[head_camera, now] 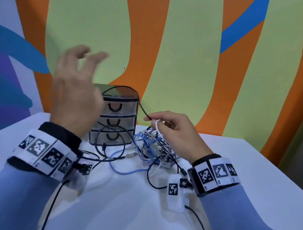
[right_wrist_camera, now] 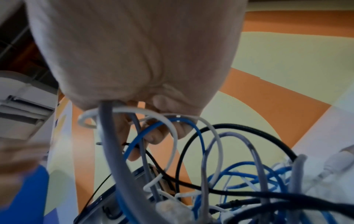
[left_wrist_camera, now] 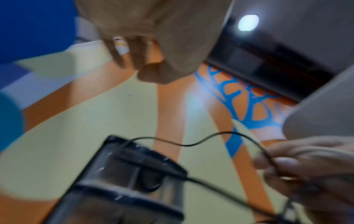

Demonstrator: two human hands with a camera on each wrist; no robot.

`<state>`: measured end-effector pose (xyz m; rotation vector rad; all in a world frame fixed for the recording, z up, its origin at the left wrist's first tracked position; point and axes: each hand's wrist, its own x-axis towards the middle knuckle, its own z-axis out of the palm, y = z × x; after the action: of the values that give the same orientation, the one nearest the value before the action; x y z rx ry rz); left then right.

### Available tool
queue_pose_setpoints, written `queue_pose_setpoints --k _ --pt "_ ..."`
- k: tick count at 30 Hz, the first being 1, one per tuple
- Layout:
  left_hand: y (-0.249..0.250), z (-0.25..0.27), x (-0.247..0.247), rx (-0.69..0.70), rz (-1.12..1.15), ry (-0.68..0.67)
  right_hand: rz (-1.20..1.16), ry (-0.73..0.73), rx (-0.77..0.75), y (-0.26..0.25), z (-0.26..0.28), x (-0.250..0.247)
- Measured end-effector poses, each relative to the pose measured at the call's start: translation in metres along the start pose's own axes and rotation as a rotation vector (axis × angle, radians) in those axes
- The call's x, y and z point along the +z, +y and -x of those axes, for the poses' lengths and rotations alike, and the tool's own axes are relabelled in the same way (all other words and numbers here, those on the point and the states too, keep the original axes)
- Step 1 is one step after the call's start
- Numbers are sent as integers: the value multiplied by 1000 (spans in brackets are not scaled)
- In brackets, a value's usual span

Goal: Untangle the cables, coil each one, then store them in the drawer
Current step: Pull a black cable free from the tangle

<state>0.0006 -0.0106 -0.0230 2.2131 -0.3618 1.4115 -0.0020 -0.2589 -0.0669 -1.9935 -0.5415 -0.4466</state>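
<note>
right hand [head_camera: 173,128] fingers pinch thin black cable [head_camera: 140,104] and loops atop the tangle [head_camera: 152,149] on the tabletop [head_camera: 236,162], cable arcing left over the drawer unit [head_camera: 116,118] toward raised left hand [head_camera: 76,91], fingers spread, empty, nearer its slack.

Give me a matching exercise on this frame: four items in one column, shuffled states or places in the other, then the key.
Items
1. left hand
2. right hand
3. drawer unit
4. thin black cable

States or places
A. stands at the back of the white table, all three drawers closed
B. raised in the air, fingers spread, holding nothing
C. arcs over the top of the drawers to the pinching fingers
D. grips the cable tangle, white loop over one finger

Pairs: 1-B, 2-D, 3-A, 4-C
</note>
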Motion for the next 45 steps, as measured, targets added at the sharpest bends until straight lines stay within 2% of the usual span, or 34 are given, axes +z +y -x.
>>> queue_pose_setpoints --k 1,3,5,6,8,12,16,19,22,24,31,33,37,40,42,45 --pt "13 3 1 168 81 -69 14 -3 -18 1 -1 2" --pt "36 12 9 351 241 -326 34 -10 -66 3 -1 4" --pt "49 24 19 395 163 -550 23 -7 -110 5 -1 4" --pt "47 27 25 383 104 -607 9 -10 -128 5 -1 3" --pt "38 28 29 323 59 -639 -6 6 -132 3 0 4" --pt "23 18 28 202 142 -615 50 108 -39 -4 2 -2" --pt "14 13 20 105 221 -533 82 -5 75 -3 4 -9" --pt "8 4 11 -82 209 -369 61 -57 87 -7 7 -11" --pt "-4 -3 6 -224 204 -172 35 -3 88 -9 8 -15" --pt "-10 -5 7 -286 206 -100 37 39 91 -7 7 -15" --pt "-48 -15 -8 -584 292 200 186 346 170 5 8 -31" --pt "-50 -15 -7 -631 309 205 226 378 206 9 7 -31" --pt "-41 -9 -3 -529 133 64 203 352 205 10 2 -32" --pt "-41 -8 -2 -484 93 -19 192 272 194 4 -1 -38" --pt "-38 -8 -3 -444 118 -44 96 206 239 -5 1 -40" --pt "-28 -6 -6 -401 158 -165 83 120 263 -15 4 -39"
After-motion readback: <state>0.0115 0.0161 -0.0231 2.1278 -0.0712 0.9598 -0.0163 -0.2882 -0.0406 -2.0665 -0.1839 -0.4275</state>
